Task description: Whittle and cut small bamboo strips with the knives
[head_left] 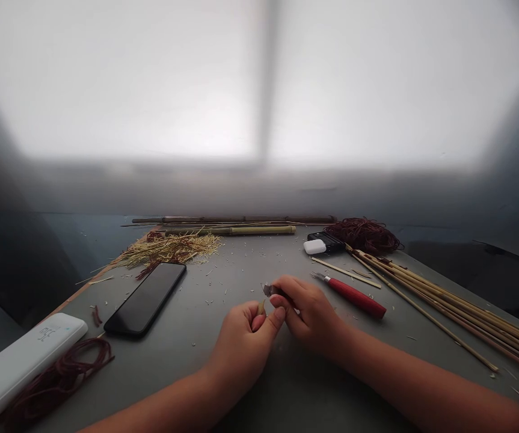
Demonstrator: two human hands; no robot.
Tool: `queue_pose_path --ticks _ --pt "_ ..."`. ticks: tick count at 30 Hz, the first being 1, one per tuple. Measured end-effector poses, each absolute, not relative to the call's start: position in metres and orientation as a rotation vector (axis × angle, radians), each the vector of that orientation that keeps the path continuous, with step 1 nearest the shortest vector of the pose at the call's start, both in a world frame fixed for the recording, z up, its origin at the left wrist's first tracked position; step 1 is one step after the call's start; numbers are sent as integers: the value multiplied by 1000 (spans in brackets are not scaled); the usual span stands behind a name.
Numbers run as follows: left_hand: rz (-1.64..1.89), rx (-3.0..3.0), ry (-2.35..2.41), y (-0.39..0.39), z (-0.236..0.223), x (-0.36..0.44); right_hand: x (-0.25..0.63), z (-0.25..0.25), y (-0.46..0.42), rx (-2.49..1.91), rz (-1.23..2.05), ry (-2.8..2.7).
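Note:
My left hand (249, 334) is closed at the table's middle, its fingers round a small yellowish-green piece (261, 308) that mostly hides in the grip. Close beside it, my right hand (307, 310) pinches a small grey metallic piece (267, 290) with thin dark ends sticking out; its exact kind is too small to make out. The thumb of the left hand reaches up to the fingertips of the right. Just right of my right hand lies a red-handled tool (356, 297) with several thin metal points at its tip.
A phone (146, 299), white power bank (24, 367) and dark cord (67, 373) lie left. Behind them are straw-like shavings (173, 248) and bamboo poles (263, 230). To the right are a white case (314, 246), tangled dark cord (365, 234) and bamboo sticks (448, 307).

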State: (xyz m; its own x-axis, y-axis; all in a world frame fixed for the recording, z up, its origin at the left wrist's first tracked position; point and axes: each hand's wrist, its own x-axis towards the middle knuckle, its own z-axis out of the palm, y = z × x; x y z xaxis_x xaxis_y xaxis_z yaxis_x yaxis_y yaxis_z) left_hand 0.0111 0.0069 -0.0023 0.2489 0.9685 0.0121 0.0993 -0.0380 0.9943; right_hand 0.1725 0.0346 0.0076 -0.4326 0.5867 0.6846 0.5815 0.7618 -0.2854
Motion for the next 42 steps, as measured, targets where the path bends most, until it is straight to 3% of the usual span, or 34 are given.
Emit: queue_pose_path --ticks 11,18,33,42 --pt "885 1460 989 10 2 7 177 13 33 -611 131 -2340" --pt "853 1455 1033 9 8 8 179 11 33 -659 162 -2284" --pt "965 1300 1118 14 1 10 174 7 36 -955 -86 -2114" --pt "857 1386 835 14 3 8 178 14 30 -643 145 -2378"
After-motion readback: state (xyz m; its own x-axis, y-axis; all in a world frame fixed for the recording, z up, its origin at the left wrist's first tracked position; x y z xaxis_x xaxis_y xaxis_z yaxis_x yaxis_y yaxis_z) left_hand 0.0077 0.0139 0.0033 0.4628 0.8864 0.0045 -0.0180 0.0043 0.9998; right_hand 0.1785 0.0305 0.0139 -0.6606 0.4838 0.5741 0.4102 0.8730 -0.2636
